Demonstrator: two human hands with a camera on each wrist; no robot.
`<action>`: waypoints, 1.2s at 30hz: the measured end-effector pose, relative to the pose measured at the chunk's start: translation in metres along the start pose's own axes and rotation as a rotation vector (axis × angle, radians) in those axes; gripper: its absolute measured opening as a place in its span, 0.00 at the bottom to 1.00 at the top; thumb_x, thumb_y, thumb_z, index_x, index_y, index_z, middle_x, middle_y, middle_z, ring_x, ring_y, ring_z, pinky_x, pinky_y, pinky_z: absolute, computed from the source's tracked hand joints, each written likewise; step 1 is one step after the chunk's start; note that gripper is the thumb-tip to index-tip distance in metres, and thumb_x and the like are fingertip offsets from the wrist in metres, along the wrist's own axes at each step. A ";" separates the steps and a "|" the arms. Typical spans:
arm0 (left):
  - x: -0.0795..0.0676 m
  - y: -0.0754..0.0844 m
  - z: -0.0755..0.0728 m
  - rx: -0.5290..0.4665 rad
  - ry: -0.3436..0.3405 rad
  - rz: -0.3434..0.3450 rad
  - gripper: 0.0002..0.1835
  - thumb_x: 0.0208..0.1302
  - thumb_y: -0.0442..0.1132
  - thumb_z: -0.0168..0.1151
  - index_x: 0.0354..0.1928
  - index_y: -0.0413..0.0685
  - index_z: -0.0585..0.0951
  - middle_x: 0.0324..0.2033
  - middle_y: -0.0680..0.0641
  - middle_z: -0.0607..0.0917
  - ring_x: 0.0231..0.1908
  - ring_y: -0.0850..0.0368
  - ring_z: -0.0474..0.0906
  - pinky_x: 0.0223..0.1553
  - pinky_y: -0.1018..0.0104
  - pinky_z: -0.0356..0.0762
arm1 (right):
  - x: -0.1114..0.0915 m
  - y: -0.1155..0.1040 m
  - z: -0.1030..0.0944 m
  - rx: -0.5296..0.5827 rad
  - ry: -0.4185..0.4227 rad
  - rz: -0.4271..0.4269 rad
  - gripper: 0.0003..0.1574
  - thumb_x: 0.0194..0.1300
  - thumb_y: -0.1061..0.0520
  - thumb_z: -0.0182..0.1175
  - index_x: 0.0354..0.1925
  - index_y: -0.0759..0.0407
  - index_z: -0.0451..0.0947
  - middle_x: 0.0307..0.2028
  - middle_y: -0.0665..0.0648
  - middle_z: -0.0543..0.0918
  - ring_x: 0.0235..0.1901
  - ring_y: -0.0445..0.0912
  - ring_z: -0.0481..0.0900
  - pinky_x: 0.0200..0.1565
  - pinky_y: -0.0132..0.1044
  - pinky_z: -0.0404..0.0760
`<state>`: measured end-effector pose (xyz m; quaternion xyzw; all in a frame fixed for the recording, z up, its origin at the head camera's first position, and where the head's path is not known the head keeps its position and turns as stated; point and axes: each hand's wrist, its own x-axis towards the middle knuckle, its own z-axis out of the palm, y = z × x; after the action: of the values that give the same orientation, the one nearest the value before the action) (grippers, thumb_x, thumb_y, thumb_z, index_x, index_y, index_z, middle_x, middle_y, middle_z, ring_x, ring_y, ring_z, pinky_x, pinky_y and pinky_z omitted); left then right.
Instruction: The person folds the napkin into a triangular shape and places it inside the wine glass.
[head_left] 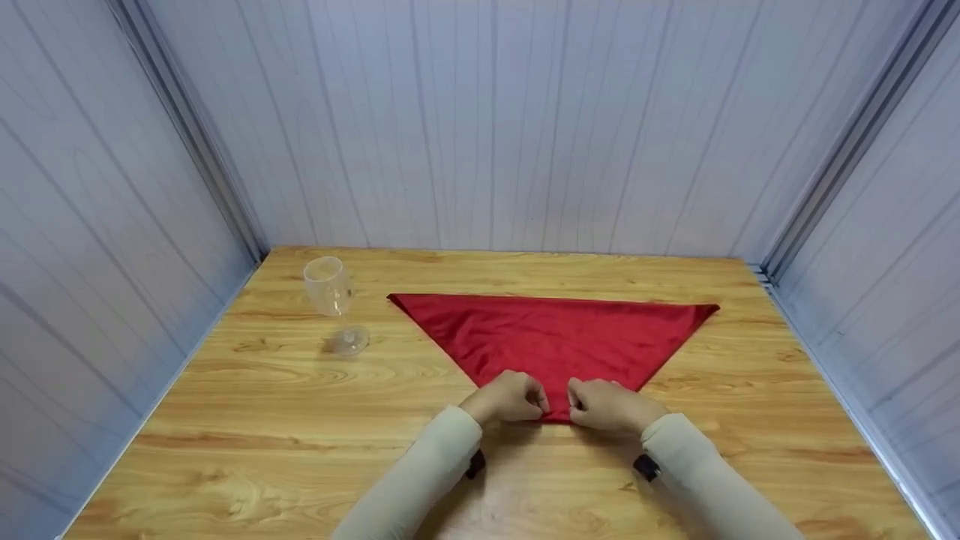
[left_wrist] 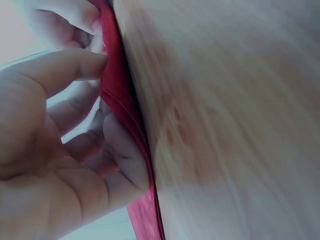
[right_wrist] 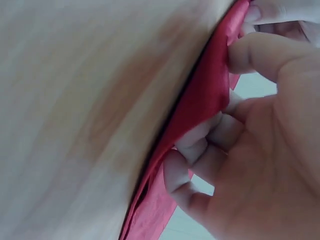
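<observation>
A red cloth (head_left: 555,337) lies on the wooden table, its long straight edge at the back and its narrow folded edge toward the person. At the left of that near edge, my left hand (head_left: 511,396) pinches the fabric between thumb and curled fingers; the left wrist view shows the cloth (left_wrist: 120,82) under the thumb tip. My right hand (head_left: 611,405) pinches the same edge a short way to the right, and in the right wrist view its thumb and fingers hold a fold of the cloth (right_wrist: 202,100). The fingertips are partly hidden in the head view.
A clear stemmed glass (head_left: 330,292) stands upright on the table's left side, apart from the cloth. Wood-grain tabletop (head_left: 300,435) surrounds the cloth. Pale panelled walls (head_left: 480,127) enclose the table at the back and both sides.
</observation>
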<state>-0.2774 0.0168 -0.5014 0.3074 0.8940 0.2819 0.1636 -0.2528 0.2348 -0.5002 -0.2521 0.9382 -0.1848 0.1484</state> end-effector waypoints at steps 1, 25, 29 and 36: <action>0.000 0.000 -0.001 0.004 -0.005 0.017 0.06 0.58 0.30 0.68 0.32 0.49 0.89 0.28 0.57 0.85 0.31 0.68 0.74 0.37 0.74 0.74 | -0.001 0.000 0.001 -0.007 0.026 -0.023 0.05 0.66 0.59 0.56 0.33 0.52 0.70 0.27 0.46 0.72 0.28 0.40 0.70 0.36 0.40 0.70; -0.010 -0.001 0.004 0.086 -0.027 0.173 0.12 0.52 0.34 0.74 0.40 0.46 0.85 0.33 0.55 0.82 0.34 0.66 0.76 0.38 0.77 0.74 | -0.018 0.010 0.003 0.046 0.116 -0.273 0.06 0.61 0.58 0.71 0.37 0.54 0.83 0.33 0.47 0.80 0.32 0.39 0.79 0.35 0.32 0.79; -0.011 -0.002 0.005 0.134 -0.013 0.188 0.13 0.54 0.38 0.77 0.40 0.47 0.83 0.33 0.54 0.81 0.34 0.65 0.75 0.38 0.77 0.73 | -0.018 0.009 0.003 0.079 0.102 -0.246 0.06 0.61 0.59 0.71 0.36 0.55 0.83 0.33 0.47 0.80 0.30 0.36 0.78 0.33 0.31 0.79; -0.012 -0.004 0.006 0.151 0.015 0.195 0.11 0.55 0.38 0.77 0.38 0.47 0.85 0.33 0.53 0.83 0.36 0.64 0.76 0.39 0.76 0.73 | -0.018 0.007 0.003 0.101 0.084 -0.227 0.07 0.60 0.57 0.72 0.35 0.54 0.83 0.32 0.47 0.79 0.29 0.34 0.77 0.32 0.31 0.78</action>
<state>-0.2672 0.0092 -0.5075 0.4023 0.8797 0.2308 0.1049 -0.2399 0.2488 -0.5023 -0.3408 0.8985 -0.2580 0.0995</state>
